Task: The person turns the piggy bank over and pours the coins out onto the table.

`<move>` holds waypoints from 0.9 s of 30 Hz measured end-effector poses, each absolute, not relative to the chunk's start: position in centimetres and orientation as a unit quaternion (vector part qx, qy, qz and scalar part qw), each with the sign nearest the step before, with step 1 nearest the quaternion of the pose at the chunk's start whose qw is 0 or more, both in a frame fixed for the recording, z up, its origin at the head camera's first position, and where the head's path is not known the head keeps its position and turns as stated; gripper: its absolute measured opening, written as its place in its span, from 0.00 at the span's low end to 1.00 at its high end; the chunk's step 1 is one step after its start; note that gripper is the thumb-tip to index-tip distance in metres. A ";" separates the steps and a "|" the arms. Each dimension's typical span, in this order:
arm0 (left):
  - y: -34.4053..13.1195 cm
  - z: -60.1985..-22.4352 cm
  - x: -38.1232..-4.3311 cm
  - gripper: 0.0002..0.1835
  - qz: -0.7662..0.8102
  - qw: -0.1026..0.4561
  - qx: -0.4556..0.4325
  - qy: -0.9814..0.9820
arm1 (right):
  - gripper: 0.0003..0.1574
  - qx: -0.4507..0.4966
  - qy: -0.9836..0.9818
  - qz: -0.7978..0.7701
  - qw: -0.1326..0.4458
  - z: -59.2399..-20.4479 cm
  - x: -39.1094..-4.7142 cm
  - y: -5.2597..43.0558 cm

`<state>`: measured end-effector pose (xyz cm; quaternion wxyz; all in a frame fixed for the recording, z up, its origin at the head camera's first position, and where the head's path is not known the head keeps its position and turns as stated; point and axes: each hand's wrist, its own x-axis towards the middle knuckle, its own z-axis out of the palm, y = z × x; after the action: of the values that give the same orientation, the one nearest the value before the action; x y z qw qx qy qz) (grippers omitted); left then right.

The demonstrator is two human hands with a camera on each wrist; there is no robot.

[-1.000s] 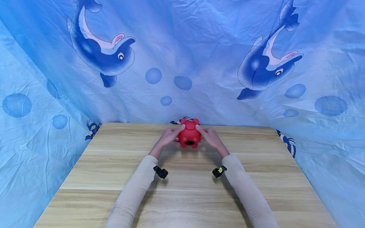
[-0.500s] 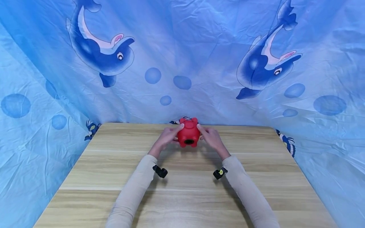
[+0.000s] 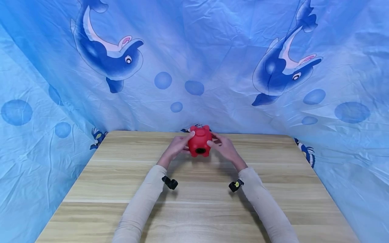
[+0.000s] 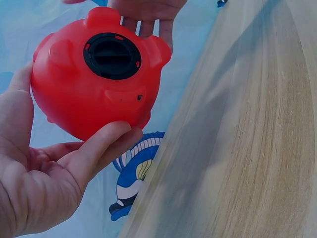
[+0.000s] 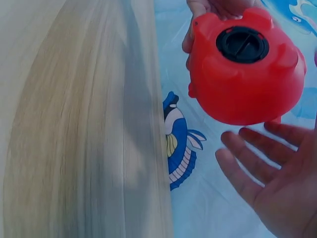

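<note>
A red piggy bank [image 3: 199, 141] is held up over the far edge of the table, its underside turned toward the wrists. Set in that underside is a round black plug [image 4: 112, 55], with stubby feet around it. My left hand [image 3: 177, 147] grips the bank from the left, thumb on one side and fingers curled beneath. On the other side, my right hand [image 5: 282, 168] has its fingers spread and nearly straight, fingertips right at the red surface. In the head view the right thumb overlaps the bank's lower right side.
The wooden table [image 3: 194, 209] spreads out below both forearms. A blue cloth backdrop [image 3: 225, 67] printed with dolphins hangs behind and along both sides. Black wrist cameras sit on the left sleeve [image 3: 138, 209] and the right sleeve [image 3: 268, 209].
My right hand has loosened from the piggy bank, its thumb sliding down and its fingers spreading. The bank has shifted slightly left, with the left hand still holding it.
</note>
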<state>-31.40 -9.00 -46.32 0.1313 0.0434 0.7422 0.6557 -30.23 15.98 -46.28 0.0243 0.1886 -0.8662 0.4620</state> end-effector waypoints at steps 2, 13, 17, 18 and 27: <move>-9.1 -46.2 -31.4 0.44 0.654 0.130 0.045 0.744 | 0.51 0.209 -0.859 0.468 0.014 -46.3 -30.3 16.1; -9.3 -45.9 -31.3 0.44 0.657 0.145 0.040 0.739 | 0.63 0.236 -0.865 0.443 -0.016 -46.2 -30.2 16.5; -9.3 -45.9 -31.4 0.43 0.652 0.147 0.043 0.742 | 0.61 0.236 -0.868 0.438 -0.013 -46.2 -30.3 16.6; -9.4 -45.9 -31.5 0.43 0.653 0.148 0.044 0.742 | 0.60 0.237 -0.868 0.436 -0.012 -46.3 -30.4 16.6; -9.6 -46.2 -31.7 0.43 0.645 0.160 0.050 0.745 | 0.58 0.251 -0.876 0.412 0.005 -46.5 -30.8 16.7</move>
<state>-31.71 -9.55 -46.20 0.1600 0.0501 0.7454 0.6452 -30.78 16.69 -46.52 0.0050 0.2510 -0.8761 0.4116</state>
